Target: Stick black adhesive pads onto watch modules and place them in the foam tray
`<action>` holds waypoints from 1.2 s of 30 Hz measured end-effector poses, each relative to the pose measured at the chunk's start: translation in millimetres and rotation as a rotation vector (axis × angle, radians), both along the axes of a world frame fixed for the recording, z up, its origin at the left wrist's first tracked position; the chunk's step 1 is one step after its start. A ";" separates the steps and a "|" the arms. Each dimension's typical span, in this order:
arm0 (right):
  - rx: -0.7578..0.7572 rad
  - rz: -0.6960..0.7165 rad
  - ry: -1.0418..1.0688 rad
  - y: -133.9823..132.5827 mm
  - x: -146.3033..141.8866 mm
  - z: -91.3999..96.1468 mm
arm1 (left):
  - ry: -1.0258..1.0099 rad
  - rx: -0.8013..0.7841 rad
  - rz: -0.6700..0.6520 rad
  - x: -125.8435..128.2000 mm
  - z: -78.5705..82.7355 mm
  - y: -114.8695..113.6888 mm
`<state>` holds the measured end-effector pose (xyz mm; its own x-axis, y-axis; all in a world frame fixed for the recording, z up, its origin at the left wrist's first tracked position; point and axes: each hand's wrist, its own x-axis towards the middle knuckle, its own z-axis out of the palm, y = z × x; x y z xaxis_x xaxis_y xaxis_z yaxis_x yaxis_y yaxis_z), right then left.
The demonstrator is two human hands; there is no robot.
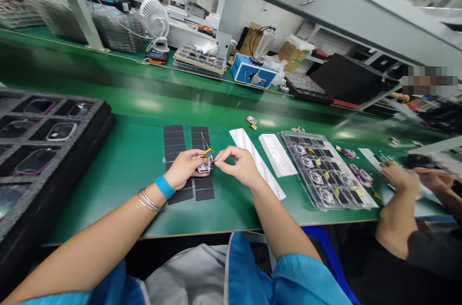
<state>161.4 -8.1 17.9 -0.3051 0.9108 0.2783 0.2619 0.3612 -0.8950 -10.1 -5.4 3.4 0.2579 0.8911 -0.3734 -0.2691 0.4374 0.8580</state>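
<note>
My left hand [186,168] holds a small watch-like case [204,165] with a purplish rim and exposed inner parts. A yellow tab [208,152] sticks up from its far side. Just beyond it a pair of thin tweezers [204,139] points away; whether a hand holds them I cannot tell. At the case's right side, my right hand [236,163] pinches a tiny dark piece [212,162], too small to name. Underneath, black rectangular pieces [173,142] lie in two columns on the green mat [126,175].
A black foam tray [90,127] with framed glass parts stands at left. Right of my hands lie a printed label strip [252,158], a white box [277,156] and a clear tray [325,170] of similar cases. A co-worker's hands [400,177] are farther right. Behind stands a fan [154,17].
</note>
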 end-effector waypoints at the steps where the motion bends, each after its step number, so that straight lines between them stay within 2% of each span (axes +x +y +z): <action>1: -0.038 0.012 -0.006 3.8 -1.7 -5.9 | 0.010 0.001 -0.002 -0.2 -0.2 0.6; 6: -0.065 0.017 -0.083 5.5 -5.4 -26.4 | 0.028 0.017 -0.064 0.2 -2.8 3.1; 10: -0.069 0.072 -0.063 1.4 -5.2 -23.8 | 0.040 0.009 -0.066 1.2 -5.6 3.9; 18: -0.050 0.056 -0.143 -1.0 -8.1 -19.9 | 0.034 -0.016 -0.073 2.2 -6.4 3.7; 25: 0.104 0.011 -0.294 -4.9 -13.0 -20.5 | 0.053 -0.020 -0.051 2.2 -6.1 2.4; 29: 0.222 -0.118 -0.374 -7.9 -14.4 -21.2 | 0.032 -0.019 -0.023 0.1 -4.2 1.5; 32: 0.117 -0.242 -0.204 -3.6 -12.0 -27.1 | 0.031 -0.019 -0.030 -0.7 -2.6 1.2; 34: -0.048 -0.207 -0.047 1.3 -10.4 -32.7 | 0.036 -0.015 -0.048 -0.7 -2.2 1.2; 36: -0.144 -0.164 0.056 5.0 -10.2 -36.8 | 0.033 -0.015 -0.068 -1.0 -2.1 1.4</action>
<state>151.3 -3.1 -18.9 -0.1372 0.9785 0.1538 0.2550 0.1849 -0.9491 -11.1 -4.0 1.3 0.3052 0.8659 -0.3962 -0.2100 0.4671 0.8589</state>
